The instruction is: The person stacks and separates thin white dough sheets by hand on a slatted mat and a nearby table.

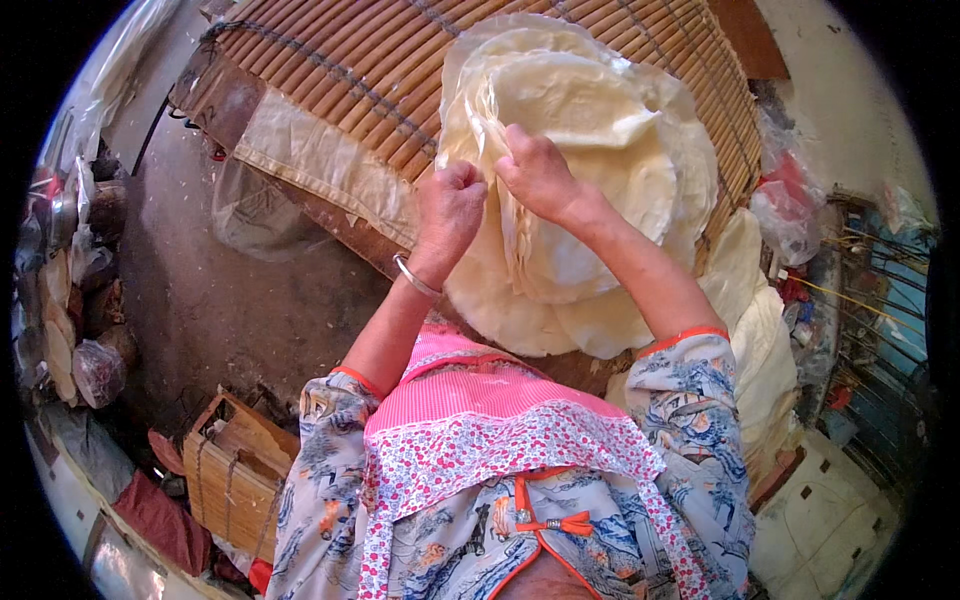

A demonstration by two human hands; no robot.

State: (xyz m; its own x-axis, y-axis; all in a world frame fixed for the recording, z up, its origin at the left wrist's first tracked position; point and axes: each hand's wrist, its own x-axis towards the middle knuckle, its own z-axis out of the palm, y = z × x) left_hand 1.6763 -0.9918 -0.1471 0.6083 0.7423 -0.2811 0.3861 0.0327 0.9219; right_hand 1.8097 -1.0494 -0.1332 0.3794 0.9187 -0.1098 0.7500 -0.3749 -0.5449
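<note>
A stack of thin, pale yellow round sheets (600, 172) lies on a mat of slender wooden or bamboo rods (337, 52) tied with dark cord. My right hand (536, 172) pinches a gathered, folded bunch of sheet (517, 247) that runs across the stack's left part. Beside it, my left hand (454, 199) is closed at the stack's left edge, a bangle on its wrist; whether sheet lies between its fingers cannot be told. More pale sheets (757, 330) hang or lie in folds to the right, by my elbow.
A cream cloth (322, 150) lies along the table's near left edge. A wooden box (240, 480) with cord around it stands on the floor at the lower left. Plastic bags (787, 210) are at the right, near a rack of dark bars (885, 300). Wrapped items (97, 367) line the left side.
</note>
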